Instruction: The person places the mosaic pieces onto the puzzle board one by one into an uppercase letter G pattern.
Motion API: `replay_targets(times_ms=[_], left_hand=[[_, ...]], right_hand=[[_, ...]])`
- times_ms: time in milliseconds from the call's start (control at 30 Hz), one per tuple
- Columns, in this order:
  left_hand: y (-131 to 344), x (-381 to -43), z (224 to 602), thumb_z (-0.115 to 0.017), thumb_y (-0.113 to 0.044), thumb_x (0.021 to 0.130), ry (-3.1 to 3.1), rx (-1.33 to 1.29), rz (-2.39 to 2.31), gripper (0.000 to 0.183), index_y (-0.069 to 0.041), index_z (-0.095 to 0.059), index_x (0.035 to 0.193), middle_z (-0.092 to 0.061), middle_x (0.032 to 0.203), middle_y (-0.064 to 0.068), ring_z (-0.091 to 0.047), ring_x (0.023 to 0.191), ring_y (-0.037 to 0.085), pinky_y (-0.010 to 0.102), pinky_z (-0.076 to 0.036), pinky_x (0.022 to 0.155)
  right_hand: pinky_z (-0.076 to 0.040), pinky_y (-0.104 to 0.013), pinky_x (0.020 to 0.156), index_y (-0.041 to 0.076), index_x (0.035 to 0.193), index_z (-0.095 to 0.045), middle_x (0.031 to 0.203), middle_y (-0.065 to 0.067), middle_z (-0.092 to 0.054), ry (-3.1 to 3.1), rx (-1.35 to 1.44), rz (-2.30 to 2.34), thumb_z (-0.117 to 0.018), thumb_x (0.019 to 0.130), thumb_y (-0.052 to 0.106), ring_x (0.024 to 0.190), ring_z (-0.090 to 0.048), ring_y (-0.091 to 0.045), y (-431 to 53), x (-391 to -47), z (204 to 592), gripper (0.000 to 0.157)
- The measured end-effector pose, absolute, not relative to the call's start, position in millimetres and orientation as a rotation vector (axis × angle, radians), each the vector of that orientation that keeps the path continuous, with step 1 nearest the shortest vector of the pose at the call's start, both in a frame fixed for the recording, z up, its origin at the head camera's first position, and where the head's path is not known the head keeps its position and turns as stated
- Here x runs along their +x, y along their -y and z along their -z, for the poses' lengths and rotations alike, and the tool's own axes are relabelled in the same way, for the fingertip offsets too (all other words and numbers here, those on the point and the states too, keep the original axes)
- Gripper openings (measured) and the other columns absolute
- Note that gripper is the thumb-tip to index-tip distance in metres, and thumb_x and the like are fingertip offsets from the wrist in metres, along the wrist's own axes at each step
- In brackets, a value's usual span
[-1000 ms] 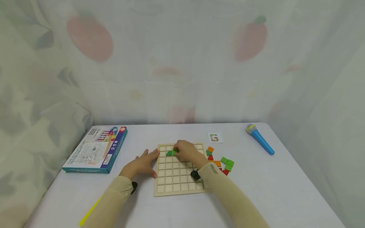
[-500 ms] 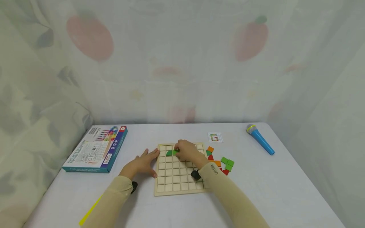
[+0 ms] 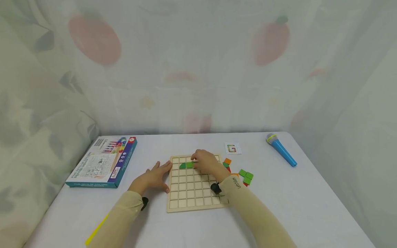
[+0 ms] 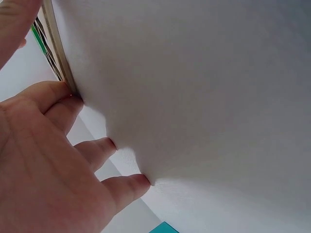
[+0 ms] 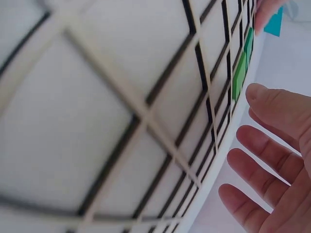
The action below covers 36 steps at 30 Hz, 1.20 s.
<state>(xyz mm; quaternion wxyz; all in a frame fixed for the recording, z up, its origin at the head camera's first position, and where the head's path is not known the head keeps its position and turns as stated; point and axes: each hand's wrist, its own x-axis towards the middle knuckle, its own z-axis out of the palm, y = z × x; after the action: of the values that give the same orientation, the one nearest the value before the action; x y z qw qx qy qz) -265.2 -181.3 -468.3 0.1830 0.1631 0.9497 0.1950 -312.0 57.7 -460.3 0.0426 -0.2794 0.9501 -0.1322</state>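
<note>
A wooden grid board (image 3: 186,195) lies on the white table. Two tiles sit side by side in its cells near the far left: a dark green piece with a curved edge (image 3: 182,166) and a light green square (image 3: 189,165). My left hand (image 3: 152,178) rests spread along the board's left side; in the left wrist view its thumb and fingertips touch the board's edge and the tabletop. Over the board, just right of the light green square, hovers my right hand (image 3: 207,162). The right wrist view shows its fingers (image 5: 252,201) loosely bent, apart from the tiles and holding nothing.
Loose green (image 3: 247,175), orange (image 3: 227,161) and red tiles lie right of the board, partly hidden by my right arm. A card with a letter G (image 3: 232,148) lies behind them. A toy microphone (image 3: 281,150) is far right, a flat box (image 3: 102,162) left.
My right hand has let go of the light green square, which stays in its cell, and has lifted slightly to the right. The left hand stays at the board's edge.
</note>
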Motion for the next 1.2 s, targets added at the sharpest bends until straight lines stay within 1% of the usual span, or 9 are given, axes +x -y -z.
replay_targets(times_ms=[200, 433, 600, 733, 867, 1033, 1200], left_hand=[[181.5, -265.3, 468.2, -0.084, -0.034, 0.058, -2.68, 0.464, -0.533, 0.11, -0.009, -0.024, 0.147, -0.016, 0.153, 0.009, -0.002, 0.136, 0.046, 0.076, -0.007, 0.094], [181.0, -266.9, 468.4, -0.085, -0.034, 0.056, -2.677, 0.451, -0.532, 0.111, -0.009, -0.025, 0.146, -0.016, 0.153, 0.009, -0.003, 0.136, 0.046, 0.076, -0.008, 0.094], [181.2, -267.1, 469.6, -0.085, -0.033, 0.056, -2.685, 0.447, -0.518, 0.111, -0.01, -0.025, 0.147, -0.016, 0.153, 0.009, -0.003, 0.136, 0.046, 0.076, -0.008, 0.094], [180.9, -265.7, 467.8, -0.085, -0.032, 0.057, -2.685, 0.458, -0.526, 0.11, -0.008, -0.025, 0.146, -0.016, 0.153, 0.01, -0.004, 0.136, 0.047, 0.076, -0.008, 0.093], [181.3, -265.4, 468.8, -0.085, -0.032, 0.056, -2.689, 0.466, -0.525, 0.11, -0.008, -0.026, 0.146, -0.017, 0.153, 0.01, -0.005, 0.136, 0.048, 0.077, -0.009, 0.093], [181.5, -266.1, 469.6, -0.085, -0.032, 0.056, -2.688, 0.468, -0.532, 0.11, -0.008, -0.026, 0.146, -0.017, 0.153, 0.011, -0.004, 0.136, 0.048, 0.077, -0.009, 0.093], [180.9, -266.9, 470.4, -0.085, -0.032, 0.056, -2.685, 0.457, -0.527, 0.111, -0.009, -0.026, 0.146, -0.016, 0.153, 0.009, -0.003, 0.136, 0.046, 0.076, -0.008, 0.094]], right_hand=[[-0.051, -0.033, 0.078, 0.01, 0.114, -0.065, 0.108, -0.005, -0.06, -2.931, -0.844, 0.476, -0.066, 0.085, 0.018, 0.099, -0.057, -0.02, -81.6, -310.1, 450.0, 0.03], [-0.05, -0.033, 0.081, 0.008, 0.108, -0.067, 0.102, -0.004, -0.062, -2.989, -0.758, 0.478, -0.067, 0.085, 0.015, 0.094, -0.059, -0.02, -123.5, -317.0, 454.7, 0.025], [-0.049, -0.037, 0.086, 0.009, 0.107, -0.068, 0.105, -0.003, -0.062, -2.982, -0.627, 0.481, -0.063, 0.087, 0.015, 0.101, -0.058, -0.022, -151.4, -318.8, 459.8, 0.022], [-0.045, -0.041, 0.092, 0.011, 0.105, -0.069, 0.107, -0.002, -0.065, -2.948, -0.609, 0.481, -0.062, 0.087, 0.011, 0.106, -0.057, -0.023, -168.1, -320.4, 463.3, 0.019], [-0.043, -0.039, 0.095, 0.012, 0.102, -0.07, 0.105, 0.0, -0.066, -2.921, -0.641, 0.456, -0.062, 0.087, 0.012, 0.105, -0.058, -0.021, -177.8, -320.8, 467.2, 0.017], [-0.043, -0.039, 0.095, 0.013, 0.105, -0.07, 0.11, -0.001, -0.064, -2.911, -0.601, 0.412, -0.061, 0.087, 0.009, 0.106, -0.056, -0.02, -183.2, -320.4, 469.7, 0.02], [-0.044, -0.039, 0.094, 0.011, 0.105, -0.07, 0.11, -0.003, -0.063, -2.928, -0.562, 0.356, -0.065, 0.084, 0.01, 0.104, -0.056, -0.02, -185.4, -318.7, 470.9, 0.021]])
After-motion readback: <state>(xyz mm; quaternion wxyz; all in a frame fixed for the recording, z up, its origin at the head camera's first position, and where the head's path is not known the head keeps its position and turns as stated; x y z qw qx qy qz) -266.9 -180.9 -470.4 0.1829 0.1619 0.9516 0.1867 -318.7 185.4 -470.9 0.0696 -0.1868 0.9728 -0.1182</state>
